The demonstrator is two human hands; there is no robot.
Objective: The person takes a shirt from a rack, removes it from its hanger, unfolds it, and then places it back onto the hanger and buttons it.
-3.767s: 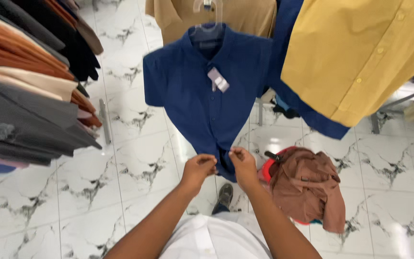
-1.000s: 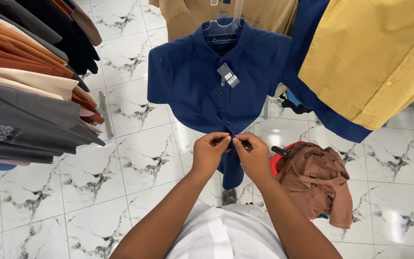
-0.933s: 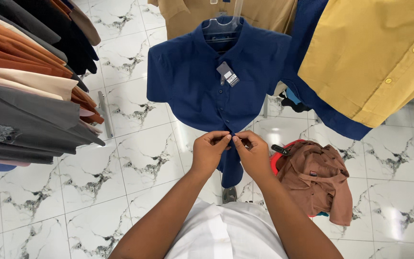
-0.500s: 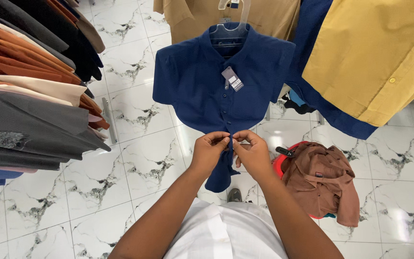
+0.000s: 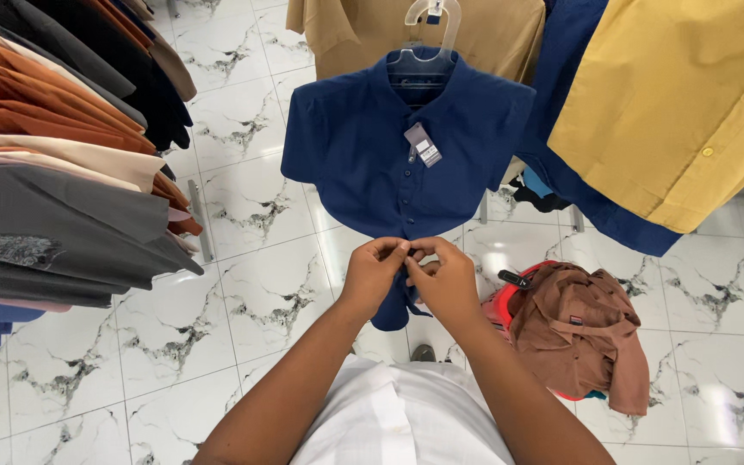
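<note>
Hands, L (image 5: 374, 274) & R (image 5: 448, 280), pinched shut on navy shirt (image 5: 389, 155) placket, mid-buttoning on hanger (image 5: 428, 26); next prob. needs lower button.

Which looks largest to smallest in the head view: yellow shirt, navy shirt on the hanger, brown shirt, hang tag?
1. yellow shirt, though cropped and nearer the camera, so unsure against the next.
2. navy shirt, pinched at its front by both hands.
3. brown shirt.
4. hang tag.
</note>
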